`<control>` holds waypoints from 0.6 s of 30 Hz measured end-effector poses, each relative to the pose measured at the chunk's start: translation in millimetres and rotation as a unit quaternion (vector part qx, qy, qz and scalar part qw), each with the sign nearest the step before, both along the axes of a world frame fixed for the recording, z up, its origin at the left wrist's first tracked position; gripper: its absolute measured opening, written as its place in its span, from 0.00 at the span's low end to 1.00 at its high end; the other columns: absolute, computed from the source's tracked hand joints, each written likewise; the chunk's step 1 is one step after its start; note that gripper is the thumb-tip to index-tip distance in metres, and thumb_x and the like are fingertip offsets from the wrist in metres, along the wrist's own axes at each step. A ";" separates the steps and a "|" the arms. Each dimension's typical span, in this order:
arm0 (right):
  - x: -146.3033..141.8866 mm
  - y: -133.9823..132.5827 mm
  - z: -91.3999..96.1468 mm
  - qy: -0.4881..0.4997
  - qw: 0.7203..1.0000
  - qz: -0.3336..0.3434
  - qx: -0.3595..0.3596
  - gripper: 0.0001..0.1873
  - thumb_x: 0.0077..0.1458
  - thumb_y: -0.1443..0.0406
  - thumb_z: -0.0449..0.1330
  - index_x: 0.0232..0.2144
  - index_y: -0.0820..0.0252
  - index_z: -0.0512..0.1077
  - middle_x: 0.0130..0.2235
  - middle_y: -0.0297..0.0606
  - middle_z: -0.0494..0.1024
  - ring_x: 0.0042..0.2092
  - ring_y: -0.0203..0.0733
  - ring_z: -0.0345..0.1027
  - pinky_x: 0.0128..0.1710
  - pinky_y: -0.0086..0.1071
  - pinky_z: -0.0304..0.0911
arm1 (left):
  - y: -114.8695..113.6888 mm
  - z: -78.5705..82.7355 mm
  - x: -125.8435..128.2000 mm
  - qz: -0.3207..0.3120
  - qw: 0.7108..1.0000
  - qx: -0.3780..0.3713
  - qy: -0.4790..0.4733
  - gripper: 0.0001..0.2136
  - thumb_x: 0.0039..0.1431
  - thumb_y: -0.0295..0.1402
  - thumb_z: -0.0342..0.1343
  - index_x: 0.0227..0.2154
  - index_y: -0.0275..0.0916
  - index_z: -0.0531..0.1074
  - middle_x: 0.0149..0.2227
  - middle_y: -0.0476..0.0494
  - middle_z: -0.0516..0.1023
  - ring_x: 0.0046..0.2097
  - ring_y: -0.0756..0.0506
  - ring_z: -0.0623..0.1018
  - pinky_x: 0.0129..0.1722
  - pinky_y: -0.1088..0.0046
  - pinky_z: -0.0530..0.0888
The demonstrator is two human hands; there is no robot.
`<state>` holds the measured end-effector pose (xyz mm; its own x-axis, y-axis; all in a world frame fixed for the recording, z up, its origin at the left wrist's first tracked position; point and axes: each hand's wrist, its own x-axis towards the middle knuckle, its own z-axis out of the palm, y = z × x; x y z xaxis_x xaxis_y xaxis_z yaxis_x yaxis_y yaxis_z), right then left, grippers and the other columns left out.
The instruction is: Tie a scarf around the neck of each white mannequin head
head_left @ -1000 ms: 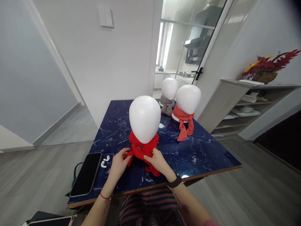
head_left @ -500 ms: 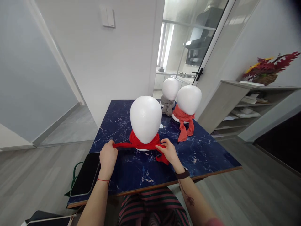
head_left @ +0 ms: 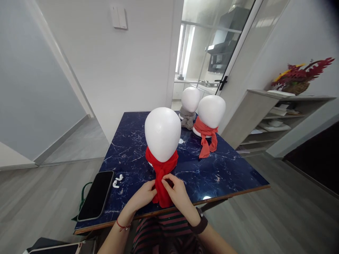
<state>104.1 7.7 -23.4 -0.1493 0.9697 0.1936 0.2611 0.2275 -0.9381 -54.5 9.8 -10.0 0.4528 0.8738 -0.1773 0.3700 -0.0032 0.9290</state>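
A white mannequin head [head_left: 162, 132] stands on the table close to me, with a red scarf [head_left: 162, 169] around its neck. The scarf's ends hang down in front toward the table's near edge. My left hand [head_left: 144, 194] grips the left side of the hanging part, its fingertips partly hidden by the cloth. On the other side, my right hand [head_left: 178, 192] pinches the scarf between thumb and fingers just below the neck. Behind to the right are a mannequin head in a coral scarf [head_left: 205, 135] and another in a grey scarf [head_left: 187, 118].
The dark blue marbled table [head_left: 127, 141] bears a black-screened phone [head_left: 95, 195] at left, beside white earbuds [head_left: 118, 180]. A grey shelf unit [head_left: 261, 106] stands right of the table, with a red flower arrangement [head_left: 299, 79] on top. A glass door [head_left: 209, 53] is behind.
Both hands have come together in front of the neck. The scarf end stretched out to the left now hangs down in front with the other part. The earbuds have come into view.
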 end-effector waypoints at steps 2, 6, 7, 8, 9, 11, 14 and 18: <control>10.0 -2.4 2.1 -0.080 0.996 0.003 0.032 0.07 0.56 0.64 0.55 0.33 0.57 0.74 0.39 0.39 0.76 0.43 0.44 0.69 0.47 0.38 0.62 | -1.8 3.4 -10.7 0.001 0.998 0.037 0.043 0.11 0.56 0.33 0.47 0.32 0.37 0.74 0.34 0.43 0.76 0.37 0.45 0.75 0.42 0.68 0.71; 31.1 9.5 1.7 -0.085 0.995 -0.045 -0.001 0.11 0.57 0.62 0.53 0.39 0.58 0.72 0.38 0.41 0.77 0.39 0.44 0.72 0.42 0.37 0.66 | 6.1 3.8 -21.9 0.148 0.977 0.127 0.085 0.11 0.54 0.38 0.51 0.35 0.38 0.74 0.45 0.37 0.74 0.47 0.41 0.74 0.49 0.63 0.69; 34.1 15.5 -0.3 -0.068 0.995 -0.070 -0.021 0.14 0.57 0.61 0.53 0.44 0.59 0.70 0.38 0.41 0.77 0.37 0.43 0.73 0.39 0.37 0.67 | 9.5 1.5 -19.5 0.189 0.971 0.122 0.075 0.13 0.54 0.40 0.51 0.36 0.37 0.72 0.45 0.36 0.74 0.46 0.41 0.75 0.46 0.63 0.71; 35.4 22.1 -3.1 -0.048 0.994 -0.094 -0.040 0.18 0.56 0.59 0.53 0.48 0.60 0.66 0.39 0.42 0.77 0.34 0.43 0.74 0.35 0.36 0.68 | 12.8 -1.8 -15.0 0.222 0.966 0.114 0.063 0.15 0.54 0.43 0.51 0.37 0.37 0.70 0.43 0.35 0.74 0.44 0.41 0.76 0.42 0.63 0.73; 35.3 28.9 -6.5 -0.028 0.992 -0.112 -0.056 0.23 0.55 0.58 0.54 0.52 0.60 0.61 0.41 0.44 0.76 0.32 0.43 0.74 0.32 0.36 0.69 | 15.6 -5.6 -8.9 0.246 0.962 0.109 0.052 0.16 0.53 0.45 0.52 0.37 0.37 0.68 0.42 0.35 0.74 0.41 0.40 0.77 0.39 0.63 0.73; 31.2 41.0 -14.3 0.004 0.989 -0.128 -0.076 0.32 0.53 0.58 0.55 0.57 0.62 0.54 0.45 0.48 0.73 0.30 0.42 0.73 0.28 0.36 0.69 | 18.7 -14.0 4.6 0.275 0.953 0.122 0.041 0.19 0.49 0.47 0.57 0.36 0.37 0.66 0.39 0.37 0.75 0.39 0.40 0.77 0.37 0.64 0.73; 22.0 52.3 -24.8 0.041 0.987 -0.142 -0.067 0.34 0.50 0.59 0.57 0.57 0.63 0.53 0.47 0.50 0.72 0.33 0.43 0.73 0.31 0.37 0.70 | 20.1 -25.1 16.6 0.286 0.948 0.135 0.016 0.18 0.48 0.45 0.59 0.35 0.38 0.64 0.38 0.39 0.75 0.35 0.42 0.77 0.36 0.63 0.73; 18.9 61.5 -33.4 0.078 0.979 -0.189 -0.011 0.28 0.51 0.59 0.55 0.54 0.62 0.58 0.48 0.49 0.70 0.38 0.43 0.72 0.40 0.39 0.69 | 30.5 -30.6 8.6 0.322 0.937 0.111 -0.074 0.11 0.53 0.39 0.53 0.37 0.39 0.66 0.39 0.39 0.76 0.37 0.43 0.78 0.37 0.65 0.73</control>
